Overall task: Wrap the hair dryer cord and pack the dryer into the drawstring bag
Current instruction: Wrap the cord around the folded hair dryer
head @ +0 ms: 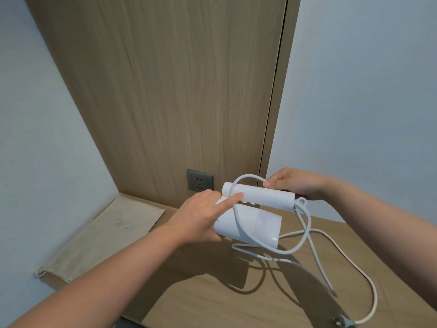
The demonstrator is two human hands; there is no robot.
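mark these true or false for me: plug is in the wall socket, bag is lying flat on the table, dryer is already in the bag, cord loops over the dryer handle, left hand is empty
1. The plug is in the wall socket. False: the plug lies on the table at the near right, and the wall socket has nothing in it.
2. The drawstring bag lies flat on the table. True.
3. The dryer is already in the bag. False: the hair dryer is out of the bag, held in both hands.
4. The cord loops over the dryer's folded handle. True; the right hand pinches it there.
5. The left hand is empty. False: the left hand grips the dryer body.
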